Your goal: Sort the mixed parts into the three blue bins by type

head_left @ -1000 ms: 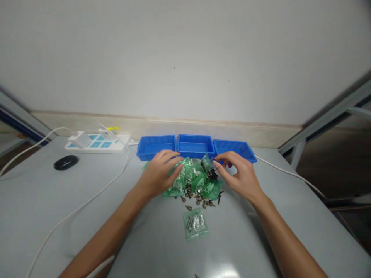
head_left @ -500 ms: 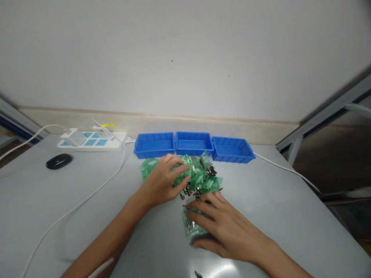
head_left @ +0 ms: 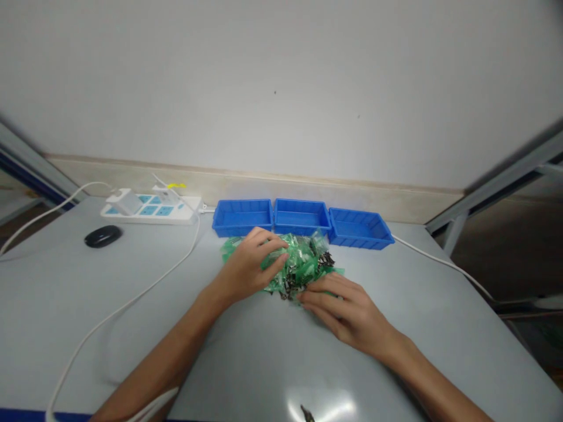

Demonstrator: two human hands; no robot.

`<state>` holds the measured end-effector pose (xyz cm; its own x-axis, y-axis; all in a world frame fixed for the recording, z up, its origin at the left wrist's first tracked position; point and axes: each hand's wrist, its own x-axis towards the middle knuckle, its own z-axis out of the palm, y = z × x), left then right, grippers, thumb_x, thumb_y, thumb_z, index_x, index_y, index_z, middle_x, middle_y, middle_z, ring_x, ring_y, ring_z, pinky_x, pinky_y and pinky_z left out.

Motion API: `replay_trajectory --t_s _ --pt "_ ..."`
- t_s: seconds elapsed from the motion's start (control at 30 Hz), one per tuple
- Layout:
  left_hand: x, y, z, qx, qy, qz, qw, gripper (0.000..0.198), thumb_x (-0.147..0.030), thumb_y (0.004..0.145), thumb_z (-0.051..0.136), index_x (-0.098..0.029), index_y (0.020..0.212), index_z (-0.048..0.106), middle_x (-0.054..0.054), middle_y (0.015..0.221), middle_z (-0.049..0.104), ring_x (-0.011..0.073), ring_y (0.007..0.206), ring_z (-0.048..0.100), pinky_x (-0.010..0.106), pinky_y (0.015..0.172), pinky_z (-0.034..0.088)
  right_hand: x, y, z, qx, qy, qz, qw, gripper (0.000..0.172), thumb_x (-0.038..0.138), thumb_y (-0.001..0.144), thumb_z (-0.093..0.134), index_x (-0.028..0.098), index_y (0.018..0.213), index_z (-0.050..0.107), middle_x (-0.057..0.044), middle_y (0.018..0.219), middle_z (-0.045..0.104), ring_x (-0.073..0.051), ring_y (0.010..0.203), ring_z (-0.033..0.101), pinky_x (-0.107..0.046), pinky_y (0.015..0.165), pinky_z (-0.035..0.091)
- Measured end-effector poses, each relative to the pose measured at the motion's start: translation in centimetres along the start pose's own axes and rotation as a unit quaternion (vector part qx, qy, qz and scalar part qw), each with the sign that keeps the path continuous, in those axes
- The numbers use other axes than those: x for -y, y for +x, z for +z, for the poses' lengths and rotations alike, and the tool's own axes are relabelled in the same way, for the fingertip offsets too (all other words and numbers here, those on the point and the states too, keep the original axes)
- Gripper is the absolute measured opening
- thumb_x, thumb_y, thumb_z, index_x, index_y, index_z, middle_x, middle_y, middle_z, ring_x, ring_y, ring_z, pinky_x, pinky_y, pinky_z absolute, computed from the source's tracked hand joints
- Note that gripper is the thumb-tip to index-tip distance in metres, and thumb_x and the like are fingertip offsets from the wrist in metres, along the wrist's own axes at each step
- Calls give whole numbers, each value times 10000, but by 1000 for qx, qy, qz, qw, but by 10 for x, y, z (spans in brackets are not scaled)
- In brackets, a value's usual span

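A heap of small green plastic bags point(head_left: 303, 264) with dark loose screws among them lies on the grey table, just in front of three blue bins. My left hand point(head_left: 250, 266) rests on the left side of the heap, its fingers curled over the bags. My right hand point(head_left: 345, 305) lies flat against the near right edge of the heap, fingers stretched out toward the left. One small bag that lay apart is hidden under or beside my right hand.
Three blue bins point(head_left: 241, 217) point(head_left: 301, 216) point(head_left: 359, 228) stand in a row at the back. A white power strip point(head_left: 149, 210) with cables and a black mouse point(head_left: 102, 236) sit at the back left. A lone screw point(head_left: 307, 414) lies near the front edge.
My right hand swept from the far right of the heap to the separate bag in front, then pushed it back against the heap. The left hand stayed on the bags.
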<state>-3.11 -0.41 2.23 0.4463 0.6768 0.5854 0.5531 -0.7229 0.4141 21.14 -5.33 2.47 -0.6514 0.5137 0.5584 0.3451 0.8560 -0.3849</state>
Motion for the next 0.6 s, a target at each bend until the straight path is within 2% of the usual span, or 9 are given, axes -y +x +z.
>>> replay_trajectory --t_s 0.17,0.27,0.3,0.37,0.43,0.53,0.6 --pt "8 -1 -2 -24 5 -33 999 200 -233 1015 505 -157 1070 682 80 1033 723 221 999 618 402 925 492 -4 38 -12 -144 6 64 987 137 165 895 718 233 1013 723 -43 934 768 -189 843 723 -347 785 597" --pt "11 -3 -4 -43 24 -48 998 232 -214 1031 459 -141 1066 676 84 1036 728 220 988 628 405 927 492 -14 59 -11 -202 -19 101 974 79 230 879 745 229 958 747 -54 926 777 -219 870 734 -385 822 595" --pt "11 -3 -4 -51 29 -54 997 245 -211 1035 445 -138 1070 676 88 1039 727 221 987 629 406 929 495 -19 63 -9 -192 -31 113 974 100 257 882 742 227 976 755 -63 962 780 -233 913 735 -405 857 592" --pt "10 -3 -5 -60 30 -62 996 264 -210 1040 426 -137 1103 671 95 1065 722 224 1011 626 413 943 500 -30 66 -3 -129 -64 135 980 153 315 879 738 222 997 767 -95 1130 763 -270 1027 724 -457 928 575" --pt "7 -2 -5 -47 25 -53 997 269 -210 1038 428 -142 1156 660 101 1121 714 234 1063 617 432 977 499 -34 64 0 -102 -97 142 980 137 312 897 704 209 957 772 -116 1197 739 -290 1072 706 -486 952 555" --pt "3 -2 -2 -5 28 -19 999 271 -208 1026 456 -143 1192 660 115 1196 694 254 1136 588 464 1022 493 -25 55 -5 -122 -115 122 978 124 240 927 638 194 968 746 -116 1093 744 -262 1009 692 -433 912 544" --pt "2 -3 0 10 34 -2 999 259 -205 1018 476 -146 1178 672 120 1209 685 260 1156 573 476 1032 492 -8 46 -14 -88 -79 114 986 114 220 943 602 197 952 714 -81 948 723 -201 833 674 -339 757 540"
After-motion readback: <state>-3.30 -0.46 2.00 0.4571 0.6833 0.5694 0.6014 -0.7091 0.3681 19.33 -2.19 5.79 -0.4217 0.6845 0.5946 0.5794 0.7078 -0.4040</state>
